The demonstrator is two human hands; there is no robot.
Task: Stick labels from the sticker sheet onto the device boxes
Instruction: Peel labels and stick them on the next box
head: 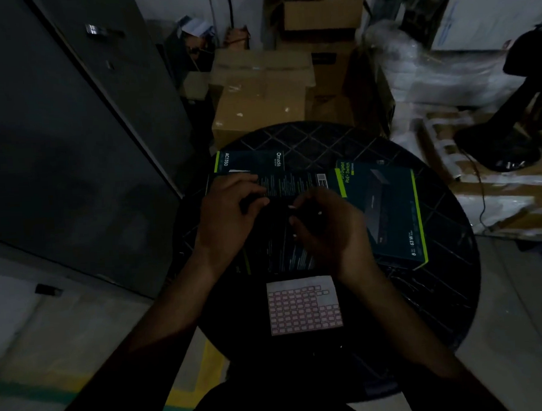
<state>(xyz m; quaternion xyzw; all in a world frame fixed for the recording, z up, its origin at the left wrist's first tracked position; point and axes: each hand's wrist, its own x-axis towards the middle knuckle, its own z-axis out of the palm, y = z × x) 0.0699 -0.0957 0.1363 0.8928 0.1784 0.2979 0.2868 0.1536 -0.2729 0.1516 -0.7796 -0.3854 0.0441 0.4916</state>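
A white sticker sheet [304, 305] with rows of small pink-edged labels lies flat on the near part of a round dark table [440, 290]. Beyond it lies a dark device box [292, 249] printed with small text. My left hand [227, 212] rests on that box's far left part, fingers curled. My right hand [324, 226] hovers over the box's middle with its fingertips pinched together; the dim light hides whether a label is between them. A teal switch box [392, 211] lies to the right, and an Omada box [251, 162] lies behind.
Brown cardboard cartons [260, 92] are stacked behind the table. A grey metal cabinet [56, 138] stands on the left. Plastic-wrapped goods [438, 70] and a black stand [504, 136] fill the right. The floor shows yellow and green tape [191, 395].
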